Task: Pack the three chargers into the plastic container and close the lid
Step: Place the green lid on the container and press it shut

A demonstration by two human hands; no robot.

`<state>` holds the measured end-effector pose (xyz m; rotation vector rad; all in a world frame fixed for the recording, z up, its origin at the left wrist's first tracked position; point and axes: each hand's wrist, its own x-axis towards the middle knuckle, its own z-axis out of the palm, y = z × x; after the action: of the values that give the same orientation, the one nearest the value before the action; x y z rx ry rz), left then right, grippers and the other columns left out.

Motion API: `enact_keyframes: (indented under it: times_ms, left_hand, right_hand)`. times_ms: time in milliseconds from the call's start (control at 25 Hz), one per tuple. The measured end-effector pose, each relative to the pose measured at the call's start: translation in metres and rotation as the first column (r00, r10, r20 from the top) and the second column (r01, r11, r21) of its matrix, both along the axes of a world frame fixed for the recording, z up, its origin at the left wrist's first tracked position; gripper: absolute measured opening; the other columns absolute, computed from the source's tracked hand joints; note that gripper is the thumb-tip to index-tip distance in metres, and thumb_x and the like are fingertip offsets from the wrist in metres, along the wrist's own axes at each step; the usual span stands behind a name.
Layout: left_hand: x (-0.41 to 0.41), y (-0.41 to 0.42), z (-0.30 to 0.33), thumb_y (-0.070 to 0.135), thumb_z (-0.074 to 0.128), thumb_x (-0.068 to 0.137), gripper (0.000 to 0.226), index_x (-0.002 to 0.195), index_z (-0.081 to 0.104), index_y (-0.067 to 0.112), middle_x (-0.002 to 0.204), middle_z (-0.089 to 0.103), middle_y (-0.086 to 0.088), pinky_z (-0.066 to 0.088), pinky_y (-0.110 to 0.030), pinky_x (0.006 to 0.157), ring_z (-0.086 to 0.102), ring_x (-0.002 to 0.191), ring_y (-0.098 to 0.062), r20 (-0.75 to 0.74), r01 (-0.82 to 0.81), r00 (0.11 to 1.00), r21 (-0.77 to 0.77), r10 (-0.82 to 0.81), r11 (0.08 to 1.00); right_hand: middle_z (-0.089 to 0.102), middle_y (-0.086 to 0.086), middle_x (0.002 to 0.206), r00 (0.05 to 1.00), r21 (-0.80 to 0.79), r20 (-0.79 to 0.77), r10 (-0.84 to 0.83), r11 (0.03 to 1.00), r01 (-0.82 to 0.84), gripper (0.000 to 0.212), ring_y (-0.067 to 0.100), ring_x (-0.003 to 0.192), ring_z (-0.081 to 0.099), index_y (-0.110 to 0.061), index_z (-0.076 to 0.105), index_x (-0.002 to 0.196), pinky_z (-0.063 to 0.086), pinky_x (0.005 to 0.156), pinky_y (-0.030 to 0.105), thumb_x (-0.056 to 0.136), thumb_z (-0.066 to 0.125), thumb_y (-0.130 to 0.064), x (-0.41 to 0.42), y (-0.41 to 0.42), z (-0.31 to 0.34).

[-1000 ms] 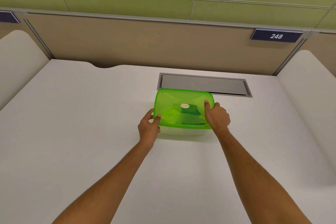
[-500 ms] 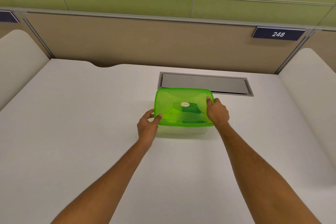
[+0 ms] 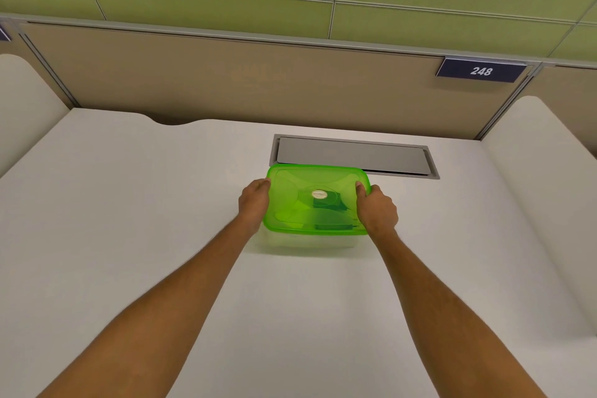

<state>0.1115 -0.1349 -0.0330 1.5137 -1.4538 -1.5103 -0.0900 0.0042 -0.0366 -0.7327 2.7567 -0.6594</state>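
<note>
A clear plastic container (image 3: 307, 241) stands on the white desk, covered by its translucent green lid (image 3: 290, 200) with a round label in the middle. Dark charger shapes (image 3: 332, 203) show dimly through the lid; their number is unclear. My left hand (image 3: 255, 203) grips the lid's left edge, fingers curled along it. My right hand (image 3: 376, 208) grips the lid's right edge, its thumb lying on top of the lid.
A grey metal cable hatch (image 3: 352, 155) is set in the white desk (image 3: 145, 220) just behind the container. A beige partition (image 3: 258, 81) with a "248" sign (image 3: 481, 71) closes the back. White rounded side dividers (image 3: 542, 187) flank the desk.
My left hand has slid from the lid's front-left corner up along the left edge. My right hand stays on the right edge, shifted slightly outward.
</note>
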Motion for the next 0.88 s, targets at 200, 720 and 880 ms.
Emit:
enact_keyframes:
  times_ms: [200,720,880]
  left_hand:
    - [-0.025,-0.028,0.005,0.038,0.042,0.096,0.041,0.116,0.060,0.006,0.122,0.060,-0.017,0.044,-0.038,0.096,0.054,0.111,-0.032,0.064,0.081,0.995,0.006,-0.081,0.997]
    - [-0.040,-0.041,-0.001,0.033,0.053,0.092,0.034,0.097,0.070,0.004,0.107,0.068,-0.019,0.044,-0.032,0.084,0.059,0.103,-0.034,0.208,0.014,0.978,-0.129,0.013,0.992]
    - [-0.040,-0.039,0.000,0.033,0.054,0.091,0.035,0.084,0.071,0.004,0.095,0.069,-0.022,0.046,-0.034,0.078,0.061,0.094,-0.036,0.214,0.010,0.976,-0.161,0.025,0.987]
  right_hand:
    - [0.067,0.020,0.107,0.999,0.028,-0.040,-0.001,1.000,0.002,0.061,0.039,0.100,0.062,-0.008,0.054,0.118,0.038,0.068,0.036,0.098,0.025,-0.057,0.000,-0.002,-0.003]
    - [0.068,0.018,0.105,0.994,0.092,-0.108,0.010,0.996,0.000,0.059,0.038,0.097,0.063,-0.006,0.055,0.113,0.039,0.066,0.036,0.099,0.024,-0.053,-0.001,-0.006,-0.006]
    - [0.066,0.017,0.109,0.993,0.102,-0.120,0.015,0.995,-0.003,0.057,0.039,0.099,0.063,-0.004,0.056,0.113,0.041,0.070,0.037,0.100,0.025,-0.050,0.002,-0.007,-0.003]
